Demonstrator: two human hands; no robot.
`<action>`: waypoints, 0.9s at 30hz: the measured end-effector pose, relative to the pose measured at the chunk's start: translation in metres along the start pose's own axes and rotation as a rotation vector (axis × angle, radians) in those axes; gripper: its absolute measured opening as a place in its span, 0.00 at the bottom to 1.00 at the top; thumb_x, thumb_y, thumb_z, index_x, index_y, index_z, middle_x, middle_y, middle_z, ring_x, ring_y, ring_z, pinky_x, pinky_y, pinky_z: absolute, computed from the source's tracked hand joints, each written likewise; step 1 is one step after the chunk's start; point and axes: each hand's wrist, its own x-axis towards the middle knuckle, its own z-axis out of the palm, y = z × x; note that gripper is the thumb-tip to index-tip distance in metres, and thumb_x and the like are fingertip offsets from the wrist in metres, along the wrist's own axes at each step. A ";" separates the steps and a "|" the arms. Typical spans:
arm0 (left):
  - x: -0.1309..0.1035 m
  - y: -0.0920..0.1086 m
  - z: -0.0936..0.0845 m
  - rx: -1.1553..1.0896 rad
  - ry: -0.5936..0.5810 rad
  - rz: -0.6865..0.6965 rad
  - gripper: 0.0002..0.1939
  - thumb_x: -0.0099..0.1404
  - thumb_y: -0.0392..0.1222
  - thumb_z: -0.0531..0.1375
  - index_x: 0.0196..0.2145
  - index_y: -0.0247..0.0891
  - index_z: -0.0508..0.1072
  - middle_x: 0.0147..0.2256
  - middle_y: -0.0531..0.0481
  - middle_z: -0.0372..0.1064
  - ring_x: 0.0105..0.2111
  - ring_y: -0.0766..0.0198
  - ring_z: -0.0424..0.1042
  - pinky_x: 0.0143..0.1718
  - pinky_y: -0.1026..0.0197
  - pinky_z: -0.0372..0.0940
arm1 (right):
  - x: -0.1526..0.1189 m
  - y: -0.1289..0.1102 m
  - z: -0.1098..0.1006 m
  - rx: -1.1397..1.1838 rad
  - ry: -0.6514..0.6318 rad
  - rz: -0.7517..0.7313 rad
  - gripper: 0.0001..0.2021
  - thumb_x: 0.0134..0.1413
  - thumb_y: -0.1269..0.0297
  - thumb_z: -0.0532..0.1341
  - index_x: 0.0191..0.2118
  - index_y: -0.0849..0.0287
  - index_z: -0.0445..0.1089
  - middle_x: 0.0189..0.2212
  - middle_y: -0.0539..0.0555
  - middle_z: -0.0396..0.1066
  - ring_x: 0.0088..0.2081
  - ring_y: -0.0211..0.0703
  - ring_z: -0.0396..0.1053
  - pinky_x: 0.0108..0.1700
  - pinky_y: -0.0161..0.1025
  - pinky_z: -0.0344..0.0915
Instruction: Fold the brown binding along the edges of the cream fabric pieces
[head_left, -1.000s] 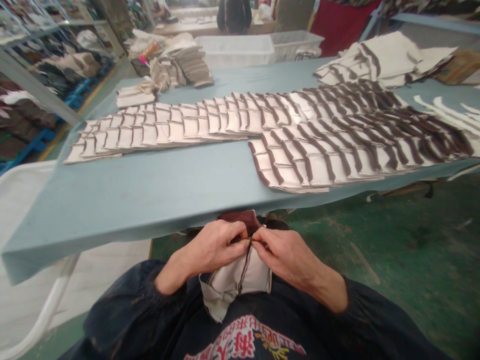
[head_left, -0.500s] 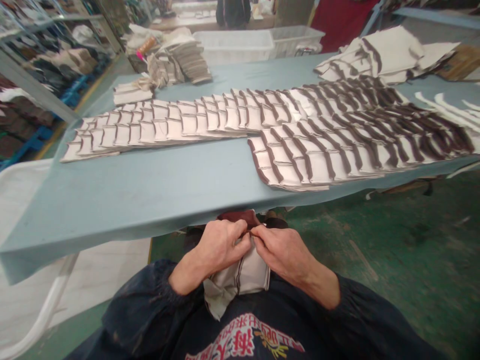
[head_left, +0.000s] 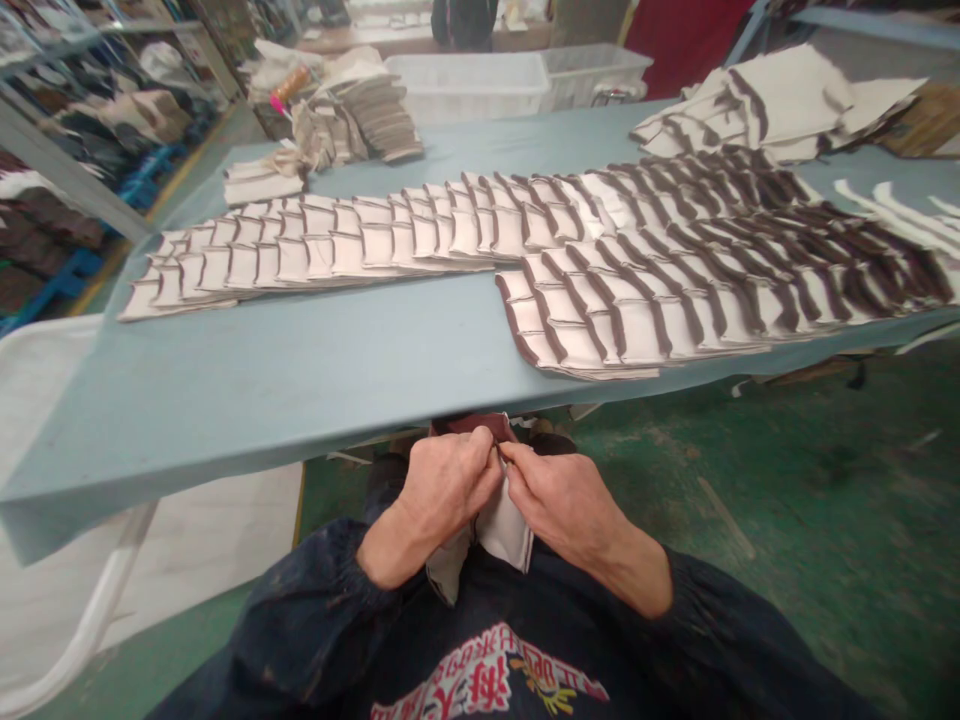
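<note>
The left hand and right hand were clamped on a cream fabric panel, fingertips close together. The panel hung below and between both hands; maroon fabric showed just beyond them. Two translucent plastic bins stood side by side, well beyond the hands; their contents could not be distinguished.
</note>
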 end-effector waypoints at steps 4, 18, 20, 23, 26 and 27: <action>0.001 0.003 0.002 0.001 -0.030 -0.025 0.11 0.75 0.40 0.51 0.40 0.36 0.72 0.35 0.40 0.80 0.36 0.49 0.81 0.31 0.57 0.64 | 0.001 -0.006 0.001 -0.015 -0.042 0.054 0.13 0.67 0.72 0.56 0.51 0.62 0.75 0.38 0.60 0.83 0.36 0.51 0.82 0.34 0.39 0.66; 0.003 0.002 0.017 -0.028 -0.045 -0.063 0.13 0.77 0.42 0.49 0.41 0.37 0.71 0.37 0.40 0.80 0.39 0.49 0.81 0.34 0.57 0.66 | 0.001 -0.016 0.003 -0.018 -0.101 0.138 0.13 0.67 0.73 0.56 0.51 0.61 0.74 0.39 0.61 0.83 0.38 0.53 0.82 0.35 0.39 0.67; 0.001 -0.001 0.018 -0.031 -0.059 -0.063 0.13 0.77 0.43 0.49 0.42 0.37 0.71 0.36 0.40 0.80 0.38 0.49 0.81 0.34 0.57 0.66 | 0.000 -0.017 0.005 0.028 -0.105 0.140 0.13 0.68 0.74 0.55 0.52 0.61 0.73 0.40 0.61 0.83 0.40 0.51 0.82 0.36 0.38 0.67; -0.001 -0.004 0.017 -0.029 -0.089 -0.068 0.12 0.76 0.42 0.49 0.44 0.36 0.70 0.35 0.39 0.80 0.37 0.48 0.81 0.33 0.57 0.67 | -0.001 -0.018 0.009 0.086 -0.105 0.139 0.13 0.69 0.73 0.54 0.52 0.60 0.72 0.41 0.60 0.82 0.41 0.51 0.82 0.37 0.38 0.66; -0.003 -0.005 0.015 -0.030 -0.118 -0.068 0.12 0.76 0.41 0.48 0.46 0.35 0.69 0.35 0.38 0.80 0.36 0.46 0.81 0.34 0.56 0.68 | -0.001 -0.020 0.013 0.115 -0.092 0.132 0.12 0.69 0.72 0.54 0.52 0.59 0.72 0.40 0.59 0.82 0.41 0.51 0.81 0.37 0.39 0.65; -0.004 -0.005 0.014 -0.033 -0.126 -0.065 0.12 0.76 0.40 0.48 0.47 0.35 0.69 0.35 0.38 0.80 0.36 0.46 0.81 0.34 0.55 0.69 | -0.001 -0.021 0.014 0.121 -0.090 0.131 0.12 0.69 0.72 0.54 0.52 0.59 0.72 0.41 0.60 0.82 0.41 0.51 0.81 0.37 0.39 0.65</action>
